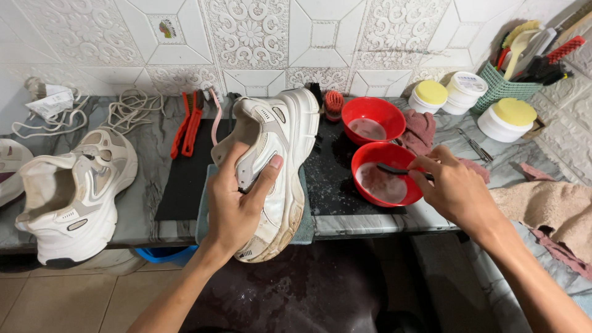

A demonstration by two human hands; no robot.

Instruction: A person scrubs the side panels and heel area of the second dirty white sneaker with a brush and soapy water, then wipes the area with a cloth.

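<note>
Clearly the biggest thing is the grey marble counter (pixel 148 185), which carries everything and runs along a white patterned tile wall (pixel 259 37). On it, at the left, one white shoe (pixel 71 191) lies on its side, well apart from the work, probably put aside there. The second shoe (pixel 277 160) is in the middle, resting with its heel over a blue-grey mat (pixel 305 228) at the counter edge; I judge the mat is there to catch dirt and water. The left hand (pixel 237 206) is clamped on this shoe, thumb on the side panel and fingers inside the opening, so the shoe stands tilted with its side up and does not slip. A beige towel (pixel 549 209) lies at the right, near the right arm. Two red bowls (pixel 373 117) stand just right of the shoe, one behind the other, and the near bowl (pixel 385 176) holds cloudy liquid. The right hand (pixel 453 188) is closed on a small dark brush (pixel 394 169), whose head dips into the near bowl, seemingly to take up liquid. Behind are white jars with yellow lids (pixel 431 95), a green basket (pixel 505 86) of tools, and orange brushes (pixel 188 123) near white laces (pixel 132 105).
</note>
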